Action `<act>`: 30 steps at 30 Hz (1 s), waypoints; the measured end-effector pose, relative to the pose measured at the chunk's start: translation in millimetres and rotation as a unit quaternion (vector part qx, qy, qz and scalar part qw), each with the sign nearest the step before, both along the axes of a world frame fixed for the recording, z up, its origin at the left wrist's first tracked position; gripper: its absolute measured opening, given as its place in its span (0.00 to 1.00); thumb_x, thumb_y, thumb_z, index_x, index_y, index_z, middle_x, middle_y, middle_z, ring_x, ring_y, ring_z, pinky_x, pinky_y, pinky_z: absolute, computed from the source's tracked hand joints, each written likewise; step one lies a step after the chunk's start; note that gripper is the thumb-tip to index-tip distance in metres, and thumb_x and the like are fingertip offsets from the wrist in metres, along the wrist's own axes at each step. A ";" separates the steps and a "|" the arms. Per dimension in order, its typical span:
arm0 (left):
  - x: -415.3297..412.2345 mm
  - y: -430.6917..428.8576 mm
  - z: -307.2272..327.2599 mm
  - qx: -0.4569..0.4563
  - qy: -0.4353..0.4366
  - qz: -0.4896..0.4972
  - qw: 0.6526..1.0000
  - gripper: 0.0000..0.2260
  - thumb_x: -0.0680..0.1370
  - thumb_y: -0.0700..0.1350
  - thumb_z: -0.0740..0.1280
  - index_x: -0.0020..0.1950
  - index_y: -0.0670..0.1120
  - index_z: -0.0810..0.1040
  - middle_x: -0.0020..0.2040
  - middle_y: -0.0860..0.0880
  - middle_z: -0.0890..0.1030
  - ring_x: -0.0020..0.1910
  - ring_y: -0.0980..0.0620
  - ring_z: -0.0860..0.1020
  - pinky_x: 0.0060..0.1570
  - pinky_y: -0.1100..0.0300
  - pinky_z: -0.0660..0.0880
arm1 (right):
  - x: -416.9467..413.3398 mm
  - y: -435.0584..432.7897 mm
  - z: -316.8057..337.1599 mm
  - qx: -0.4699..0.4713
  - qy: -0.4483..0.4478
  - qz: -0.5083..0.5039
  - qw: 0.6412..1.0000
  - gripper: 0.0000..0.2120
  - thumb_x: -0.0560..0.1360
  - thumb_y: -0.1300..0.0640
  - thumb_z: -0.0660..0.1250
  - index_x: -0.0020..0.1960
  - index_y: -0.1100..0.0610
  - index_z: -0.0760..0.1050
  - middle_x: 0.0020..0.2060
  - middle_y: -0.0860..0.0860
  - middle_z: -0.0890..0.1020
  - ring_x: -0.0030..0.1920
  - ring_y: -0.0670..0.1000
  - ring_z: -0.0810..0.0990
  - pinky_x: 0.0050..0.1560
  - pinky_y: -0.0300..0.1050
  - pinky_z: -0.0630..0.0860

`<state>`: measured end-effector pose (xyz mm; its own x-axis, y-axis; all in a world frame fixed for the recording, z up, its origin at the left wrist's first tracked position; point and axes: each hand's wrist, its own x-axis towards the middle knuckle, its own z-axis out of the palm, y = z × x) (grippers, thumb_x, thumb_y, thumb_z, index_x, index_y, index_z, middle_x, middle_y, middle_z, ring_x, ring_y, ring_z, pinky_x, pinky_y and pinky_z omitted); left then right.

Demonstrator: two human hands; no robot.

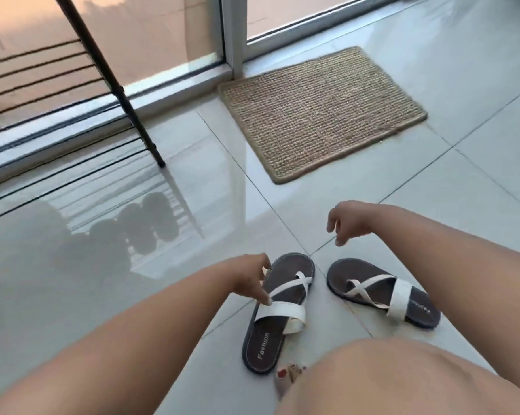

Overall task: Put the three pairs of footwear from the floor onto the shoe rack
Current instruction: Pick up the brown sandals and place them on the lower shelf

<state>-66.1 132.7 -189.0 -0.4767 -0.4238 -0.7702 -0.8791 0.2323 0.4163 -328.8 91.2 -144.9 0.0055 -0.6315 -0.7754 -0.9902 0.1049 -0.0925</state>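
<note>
Two dark-soled sandals with white crossed straps lie on the glossy tile floor. The left sandal point(278, 313) points away from me; the right sandal point(381, 290) lies angled to the right. My left hand point(251, 278) hangs over the left sandal, fingertips touching its white strap, fingers curled but not closed around it. My right hand point(347, 221) hovers above the floor beyond the right sandal, fingers loosely apart and empty. The black metal shoe rack point(58, 85) stands at the upper left, its thin bars and one slanted leg visible. Dark rounded reflections of footwear show in the floor below it.
A woven brown doormat point(318, 112) lies by the sliding glass door frame point(233, 34). My bare knee point(402, 381) and toes point(288, 372) fill the lower right, close to the left sandal's heel.
</note>
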 end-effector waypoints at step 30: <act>18.8 -19.9 -23.2 -0.165 0.074 0.341 0.922 0.19 0.66 0.56 0.63 0.53 0.51 0.77 0.47 0.53 0.80 0.48 0.47 0.78 0.46 0.54 0.75 | 29.2 16.0 -38.2 0.140 0.156 0.160 0.965 0.19 0.64 0.52 0.77 0.53 0.58 0.82 0.48 0.53 0.85 0.50 0.55 0.84 0.47 0.45 0.79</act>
